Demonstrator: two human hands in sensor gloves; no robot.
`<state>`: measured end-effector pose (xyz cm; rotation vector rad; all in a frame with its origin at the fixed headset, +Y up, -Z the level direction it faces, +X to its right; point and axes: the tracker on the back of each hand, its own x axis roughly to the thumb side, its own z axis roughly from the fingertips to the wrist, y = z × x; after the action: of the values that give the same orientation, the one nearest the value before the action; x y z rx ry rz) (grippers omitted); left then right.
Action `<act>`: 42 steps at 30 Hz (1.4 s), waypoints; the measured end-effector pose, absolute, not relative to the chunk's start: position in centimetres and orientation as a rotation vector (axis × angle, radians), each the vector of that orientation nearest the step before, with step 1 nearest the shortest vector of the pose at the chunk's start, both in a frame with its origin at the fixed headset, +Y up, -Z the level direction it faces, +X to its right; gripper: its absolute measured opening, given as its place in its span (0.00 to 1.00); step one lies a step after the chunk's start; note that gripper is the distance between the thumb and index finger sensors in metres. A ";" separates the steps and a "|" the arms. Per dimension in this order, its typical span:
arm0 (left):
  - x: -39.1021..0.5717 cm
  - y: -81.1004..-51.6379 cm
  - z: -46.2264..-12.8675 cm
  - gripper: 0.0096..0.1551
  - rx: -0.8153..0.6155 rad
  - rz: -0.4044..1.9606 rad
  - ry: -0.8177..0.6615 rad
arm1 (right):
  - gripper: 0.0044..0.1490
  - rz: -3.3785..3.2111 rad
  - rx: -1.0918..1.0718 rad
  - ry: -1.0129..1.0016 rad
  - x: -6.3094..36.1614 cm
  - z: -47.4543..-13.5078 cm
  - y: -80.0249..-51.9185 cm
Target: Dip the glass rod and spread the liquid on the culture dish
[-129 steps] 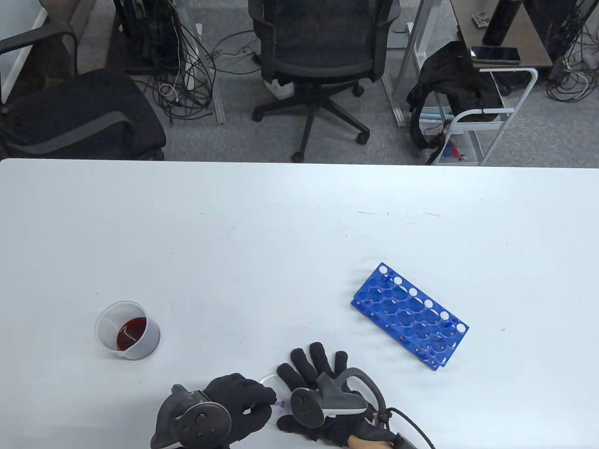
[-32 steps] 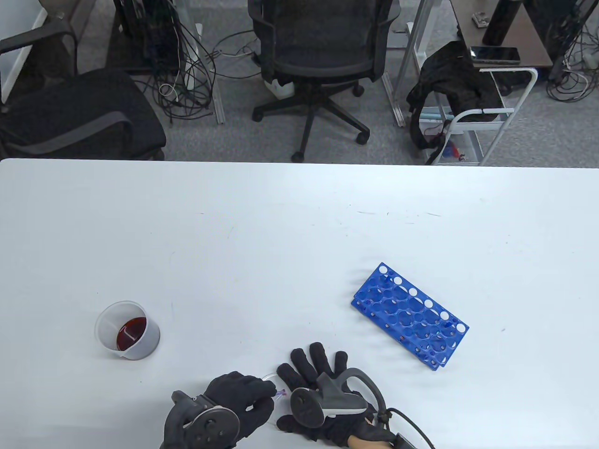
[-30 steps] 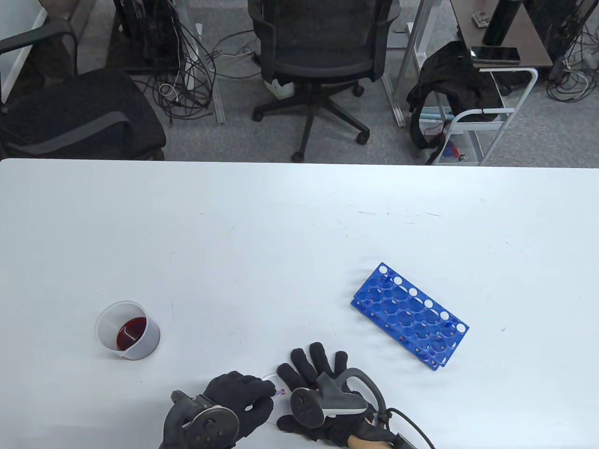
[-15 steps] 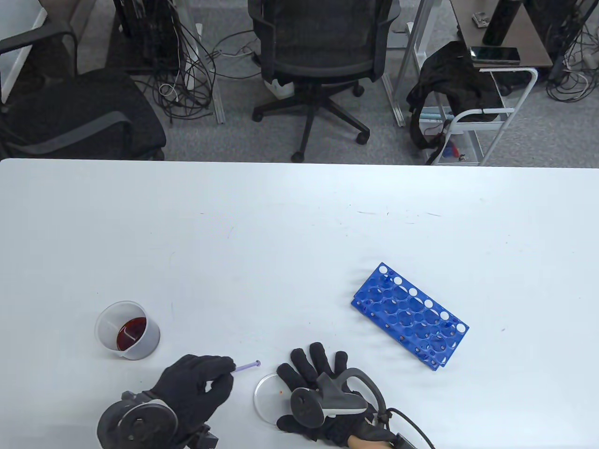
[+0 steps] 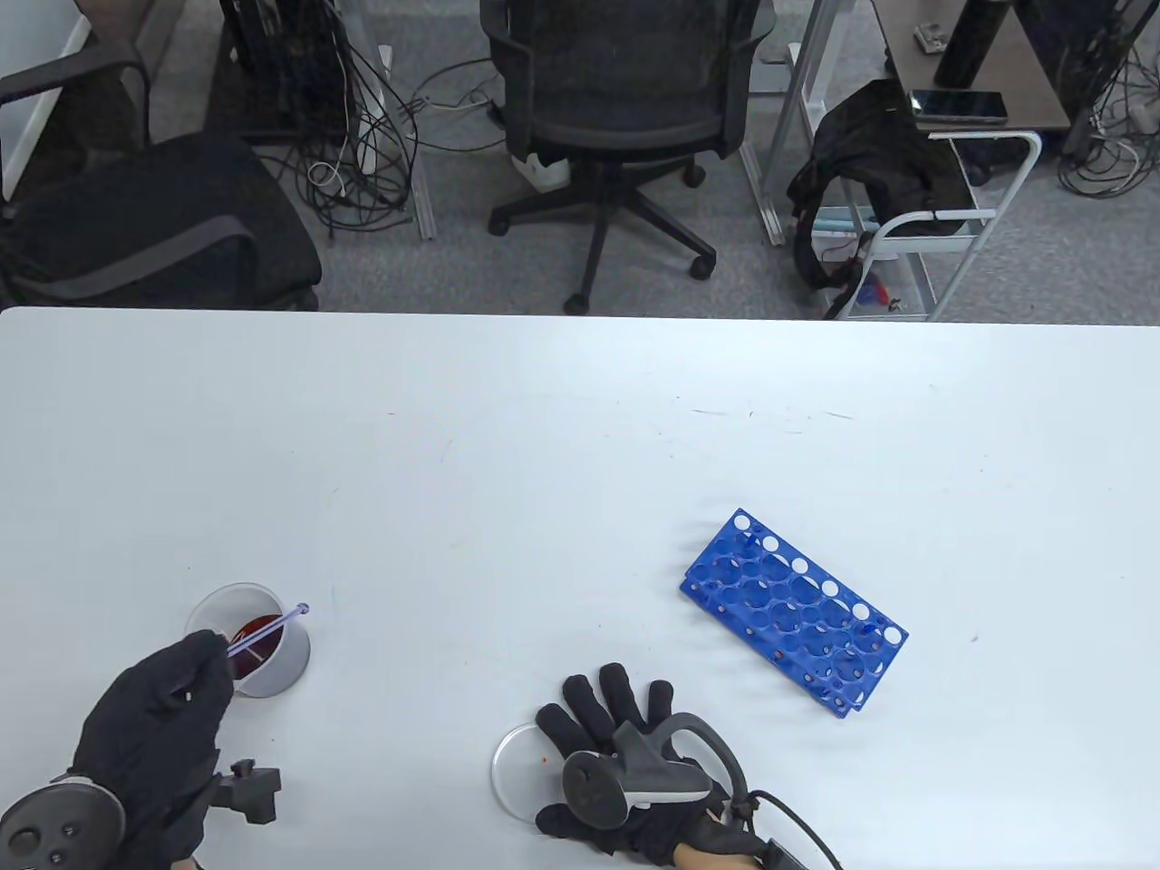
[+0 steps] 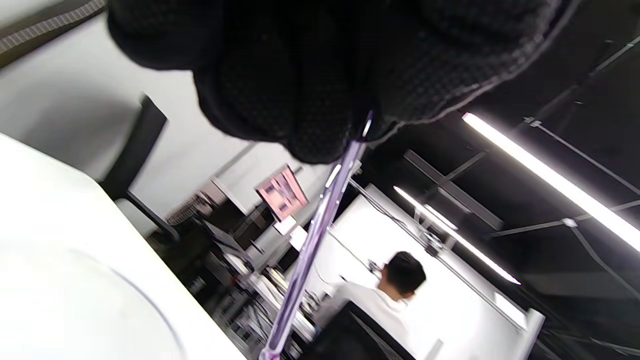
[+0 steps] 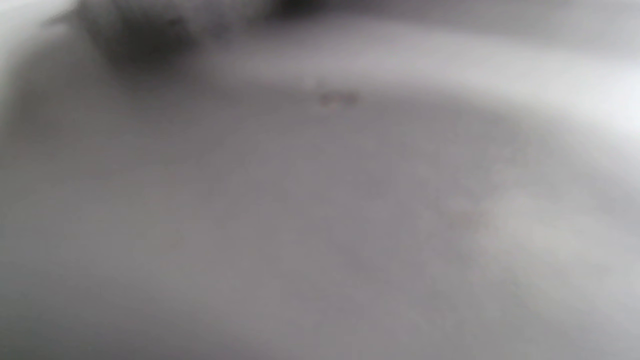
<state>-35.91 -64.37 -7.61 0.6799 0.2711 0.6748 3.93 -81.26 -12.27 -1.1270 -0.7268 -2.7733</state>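
My left hand (image 5: 168,702) pinches a thin purple-tinted glass rod (image 5: 267,630) at the near left. The rod slants up and right across the mouth of a translucent beaker (image 5: 290,657) holding dark red liquid (image 5: 258,625). In the left wrist view the rod (image 6: 315,230) runs down from my gloved fingertips (image 6: 300,120). A clear culture dish (image 5: 517,761) lies on the table at the near centre with a small red speck in it. My right hand (image 5: 612,725) rests flat with fingers spread, covering the dish's right side. The right wrist view is a grey blur.
A blue test-tube rack (image 5: 793,612) lies flat to the right of the dish. The white table (image 5: 544,453) stretches back to a far edge with office chairs (image 5: 625,100) and a cart (image 5: 942,236) on the floor beyond.
My left hand has lifted the rod off the dish and carried it left to the beaker. The dish is now uncovered on its left side. The right hand has not moved.
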 end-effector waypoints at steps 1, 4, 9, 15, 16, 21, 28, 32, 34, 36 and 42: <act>-36.2 -64.4 -7.7 0.17 0.668 0.649 0.280 | 0.64 -2.773 -1.127 -0.727 3.9 -12.3 -81.3; -36.8 -65.0 -8.4 0.17 0.614 0.570 0.316 | 0.64 -2.773 -1.127 -0.727 3.9 -12.3 -81.3; -35.9 -66.2 -10.9 0.17 0.460 0.383 0.299 | 0.64 -2.773 -1.127 -0.727 3.9 -12.3 -81.3; -34.5 -67.9 -13.6 0.16 0.319 0.239 0.243 | 0.64 -2.773 -1.127 -0.727 3.9 -12.3 -81.3; -34.3 -68.1 -13.9 0.16 0.300 0.229 0.239 | 0.64 -2.773 -1.127 -0.727 3.9 -12.3 -81.3; -33.9 -68.5 -14.4 0.16 0.220 0.188 0.226 | 0.64 -2.773 -1.127 -0.727 3.9 -12.3 -81.3; -34.2 -68.2 -14.0 0.17 0.267 0.202 0.245 | 0.64 -2.773 -1.127 -0.727 3.9 -12.3 -81.3; -34.0 -68.4 -14.3 0.16 0.218 0.188 0.237 | 0.64 -2.773 -1.127 -0.727 3.9 -12.3 -81.3; -33.8 -68.0 -13.9 0.16 0.250 0.179 0.241 | 0.64 -2.774 -1.129 -0.737 3.9 -12.2 -81.3; -33.8 -67.3 -13.2 0.16 0.316 0.194 0.243 | 0.64 -2.774 -1.129 -0.737 3.9 -12.2 -81.3; -33.7 -64.9 -10.2 0.16 0.566 0.262 0.229 | 0.64 -2.773 -1.129 -0.737 3.9 -12.2 -81.3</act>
<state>-33.67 -64.87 -10.22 0.5664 0.2294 0.2624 3.94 -81.32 -12.25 -1.1285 -0.7369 -2.7735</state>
